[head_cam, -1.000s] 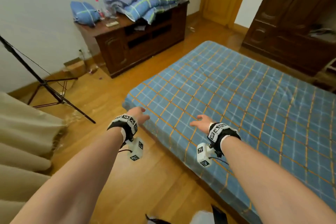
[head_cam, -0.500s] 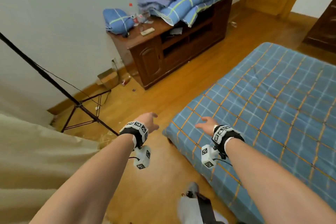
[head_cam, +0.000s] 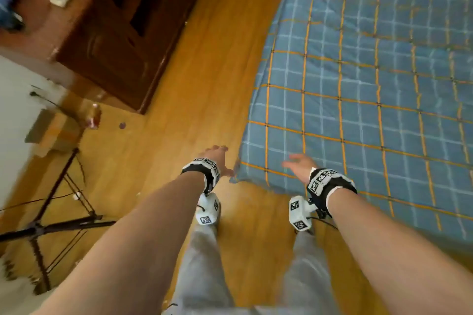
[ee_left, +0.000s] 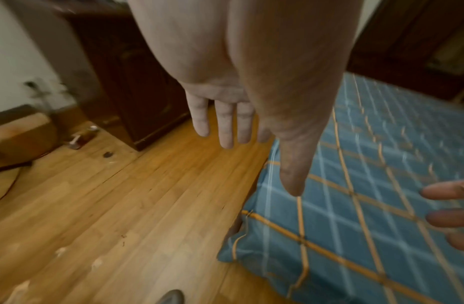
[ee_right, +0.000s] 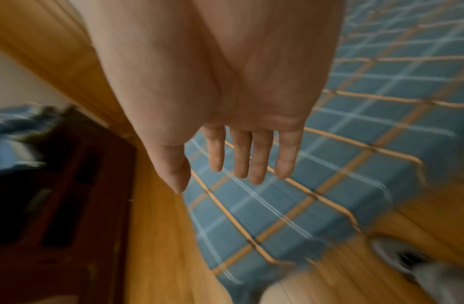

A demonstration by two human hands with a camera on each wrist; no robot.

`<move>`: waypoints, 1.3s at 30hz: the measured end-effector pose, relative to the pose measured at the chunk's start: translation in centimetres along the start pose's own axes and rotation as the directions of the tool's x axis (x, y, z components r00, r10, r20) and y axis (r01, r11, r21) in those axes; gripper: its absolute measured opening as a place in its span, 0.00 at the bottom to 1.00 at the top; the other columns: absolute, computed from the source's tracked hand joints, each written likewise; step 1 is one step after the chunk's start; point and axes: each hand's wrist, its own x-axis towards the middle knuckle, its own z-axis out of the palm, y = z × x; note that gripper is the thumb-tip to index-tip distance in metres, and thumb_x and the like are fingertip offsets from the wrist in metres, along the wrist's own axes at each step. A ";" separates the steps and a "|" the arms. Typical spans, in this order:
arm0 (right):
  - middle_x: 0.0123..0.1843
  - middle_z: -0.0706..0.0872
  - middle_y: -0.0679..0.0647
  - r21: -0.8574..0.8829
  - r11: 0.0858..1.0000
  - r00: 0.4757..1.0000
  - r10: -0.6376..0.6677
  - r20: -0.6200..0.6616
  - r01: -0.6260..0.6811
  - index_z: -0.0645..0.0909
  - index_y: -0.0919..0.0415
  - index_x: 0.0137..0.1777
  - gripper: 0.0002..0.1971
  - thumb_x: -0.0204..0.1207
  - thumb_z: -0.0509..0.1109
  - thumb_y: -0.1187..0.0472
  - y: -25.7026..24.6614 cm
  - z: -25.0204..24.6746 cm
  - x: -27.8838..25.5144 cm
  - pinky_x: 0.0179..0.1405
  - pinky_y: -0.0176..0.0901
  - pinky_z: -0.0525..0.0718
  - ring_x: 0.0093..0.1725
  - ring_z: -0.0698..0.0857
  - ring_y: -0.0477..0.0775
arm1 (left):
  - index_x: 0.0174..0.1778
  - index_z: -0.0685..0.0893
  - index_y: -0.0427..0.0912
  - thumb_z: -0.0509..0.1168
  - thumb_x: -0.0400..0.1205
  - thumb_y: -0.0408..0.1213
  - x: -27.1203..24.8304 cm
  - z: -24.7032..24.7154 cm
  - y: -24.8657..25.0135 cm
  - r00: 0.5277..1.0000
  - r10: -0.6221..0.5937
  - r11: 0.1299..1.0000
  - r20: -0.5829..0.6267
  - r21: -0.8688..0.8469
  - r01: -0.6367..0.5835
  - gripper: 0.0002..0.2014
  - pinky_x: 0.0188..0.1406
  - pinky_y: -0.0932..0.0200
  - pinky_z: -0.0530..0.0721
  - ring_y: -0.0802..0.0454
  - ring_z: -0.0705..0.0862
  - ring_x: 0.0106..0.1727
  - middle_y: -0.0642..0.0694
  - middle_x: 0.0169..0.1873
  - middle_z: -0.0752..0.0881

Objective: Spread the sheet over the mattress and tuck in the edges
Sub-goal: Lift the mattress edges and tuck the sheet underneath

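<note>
A blue checked sheet (head_cam: 371, 89) with orange lines lies spread over the low mattress, filling the right of the head view. Its near corner (head_cam: 236, 176) hangs loose down to the floor, also seen as a drooping flap (ee_left: 241, 244). My left hand (head_cam: 217, 158) hovers over the floor just left of that corner, fingers (ee_left: 225, 125) straight, holding nothing. My right hand (head_cam: 298, 165) hovers above the sheet's corner area with straight, spread fingers (ee_right: 257, 158), not touching the cloth as far as I can tell.
A dark wooden cabinet (head_cam: 122, 41) stands at the upper left across a strip of wooden floor (head_cam: 204, 84). A black tripod (head_cam: 48, 222) stands at the lower left. A cardboard box (head_cam: 48, 130) and a small bottle (head_cam: 93, 117) lie by the wall. My grey trouser legs (head_cam: 302, 271) are below.
My view has tilted down and moved toward the mattress corner. Both hands stay open and now hang by the sheet's near corner, the left just off its edge.
</note>
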 end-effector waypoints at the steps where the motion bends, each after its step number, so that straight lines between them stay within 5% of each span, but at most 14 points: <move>1: 0.63 0.83 0.60 -0.013 0.998 0.998 0.060 0.029 -0.059 0.80 0.63 0.66 0.21 0.75 0.76 0.56 0.7 2.5 1.7 0.63 0.47 0.76 0.64 0.81 0.62 | 0.82 0.61 0.48 0.76 0.69 0.58 2.6 0.8 -0.8 0.999 0.024 0.998 0.031 0.055 -0.025 0.48 0.70 0.40 0.75 0.39 0.72 0.75 0.43 0.77 0.69; 3: 0.49 0.85 0.62 -0.095 0.987 0.988 0.134 0.082 -0.126 0.85 0.61 0.47 0.10 0.76 0.74 0.54 2.1 7.2 5.1 0.53 0.49 0.76 0.57 0.82 0.62 | 0.81 0.62 0.46 0.74 0.70 0.59 7.6 2.8 -1.9 0.996 0.072 0.986 0.052 0.146 -0.079 0.46 0.67 0.39 0.76 0.38 0.73 0.74 0.42 0.75 0.71; 4: 0.50 0.85 0.61 -0.153 0.977 0.981 0.163 0.109 -0.145 0.85 0.61 0.48 0.11 0.77 0.72 0.52 2.7 9.4 6.8 0.52 0.49 0.76 0.58 0.82 0.62 | 0.80 0.64 0.45 0.73 0.71 0.59 9.8 3.8 -2.2 0.994 0.102 0.977 0.044 0.185 -0.109 0.44 0.67 0.39 0.77 0.38 0.74 0.73 0.42 0.74 0.72; 7: 0.72 0.79 0.62 -0.243 0.929 0.941 0.314 0.125 -0.278 0.74 0.63 0.75 0.31 0.77 0.69 0.45 5.6 14.7 11.2 0.66 0.50 0.78 0.70 0.79 0.64 | 0.78 0.67 0.45 0.71 0.71 0.61 15.7 8.3 -2.4 0.983 0.179 0.950 0.050 0.252 -0.186 0.43 0.67 0.41 0.73 0.41 0.72 0.73 0.44 0.74 0.73; 10: 0.80 0.70 0.64 -0.322 0.878 0.924 0.381 0.025 -0.353 0.63 0.59 0.82 0.53 0.61 0.66 0.28 9.8 19.6 15.3 0.78 0.63 0.68 0.78 0.71 0.67 | 0.79 0.67 0.43 0.71 0.66 0.69 20.1 14.4 -2.1 0.966 0.237 0.923 0.101 0.287 -0.256 0.50 0.68 0.41 0.71 0.41 0.70 0.75 0.45 0.74 0.72; 13: 0.86 0.55 0.65 -0.384 0.850 0.928 0.366 -0.067 -0.362 0.52 0.62 0.85 0.56 0.65 0.61 0.27 13.1 22.6 19.2 0.82 0.70 0.51 0.84 0.55 0.70 | 0.78 0.66 0.40 0.68 0.67 0.71 23.0 19.6 -1.6 0.972 0.215 0.939 0.095 0.253 -0.232 0.50 0.68 0.40 0.74 0.40 0.73 0.71 0.43 0.73 0.73; 17: 0.85 0.58 0.61 -0.245 0.898 0.930 0.340 -0.140 -0.365 0.57 0.63 0.84 0.48 0.72 0.62 0.32 14.6 24.5 21.9 0.81 0.69 0.56 0.84 0.57 0.65 | 0.56 0.80 0.42 0.64 0.82 0.50 25.5 22.4 -1.0 0.987 0.159 0.987 -0.011 0.034 -0.159 0.16 0.47 0.51 0.81 0.41 0.84 0.49 0.43 0.49 0.86; 23: 0.67 0.80 0.62 0.206 0.939 0.913 0.321 -0.253 -0.274 0.74 0.65 0.69 0.28 0.76 0.69 0.47 15.6 26.6 23.4 0.64 0.53 0.78 0.66 0.79 0.64 | 0.54 0.81 0.41 0.58 0.85 0.45 26.6 25.7 -3.7 0.981 0.196 0.965 0.002 0.176 -0.193 0.12 0.35 0.53 0.75 0.41 0.82 0.41 0.41 0.45 0.86; 27: 0.53 0.86 0.61 0.619 0.751 0.910 0.392 -0.139 -0.229 0.77 0.56 0.44 0.05 0.82 0.65 0.58 16.5 26.6 24.4 0.52 0.46 0.82 0.58 0.85 0.62 | 0.42 0.80 0.40 0.66 0.79 0.36 29.0 26.3 -1.8 0.996 0.057 0.981 0.062 -0.188 -0.045 0.04 0.37 0.56 0.82 0.46 0.83 0.35 0.44 0.36 0.85; 29: 0.49 0.84 0.59 0.900 0.376 0.908 0.415 0.048 -0.220 0.77 0.60 0.47 0.06 0.84 0.60 0.65 16.9 26.0 24.7 0.51 0.47 0.85 0.57 0.85 0.63 | 0.36 0.82 0.36 0.66 0.79 0.27 30.3 26.0 -1.4 0.986 -0.057 0.790 0.160 -0.596 0.142 0.06 0.36 0.54 0.88 0.44 0.87 0.33 0.38 0.38 0.90; 32: 0.53 0.85 0.64 0.987 -0.095 0.919 0.362 0.156 -0.130 0.76 0.69 0.61 0.14 0.87 0.54 0.62 17.1 25.7 24.4 0.61 0.52 0.84 0.59 0.84 0.63 | 0.55 0.82 0.24 0.59 0.82 0.18 30.5 25.8 -1.4 0.951 -0.093 0.296 0.296 -0.904 0.310 0.09 0.36 0.53 0.91 0.42 0.91 0.42 0.27 0.52 0.87; 34: 0.56 0.84 0.66 0.969 -0.231 0.925 0.340 0.170 -0.093 0.76 0.70 0.61 0.17 0.87 0.53 0.57 17.3 25.7 24.4 0.71 0.58 0.78 0.64 0.82 0.66 | 0.55 0.81 0.25 0.56 0.84 0.21 30.1 26.3 -1.4 0.940 -0.077 0.101 0.333 -0.935 0.339 0.10 0.49 0.52 0.90 0.38 0.88 0.55 0.29 0.56 0.85; 37: 0.64 0.82 0.67 0.933 -0.351 0.923 0.329 0.199 -0.076 0.75 0.71 0.66 0.22 0.85 0.55 0.53 17.4 25.8 24.5 0.75 0.61 0.73 0.69 0.79 0.67 | 0.35 0.82 0.34 0.57 0.83 0.30 30.1 27.0 -1.9 0.912 0.005 -0.215 0.409 -0.891 0.401 0.12 0.59 0.48 0.86 0.40 0.86 0.45 0.37 0.38 0.86; 39: 0.69 0.80 0.66 0.921 -0.384 0.926 0.324 0.195 -0.060 0.73 0.72 0.71 0.25 0.82 0.57 0.54 17.4 26.0 24.5 0.76 0.60 0.72 0.71 0.78 0.66 | 0.35 0.86 0.37 0.65 0.79 0.43 30.0 27.1 -1.9 0.910 0.069 -0.306 0.408 -0.860 0.408 0.13 0.60 0.48 0.85 0.43 0.86 0.43 0.41 0.35 0.87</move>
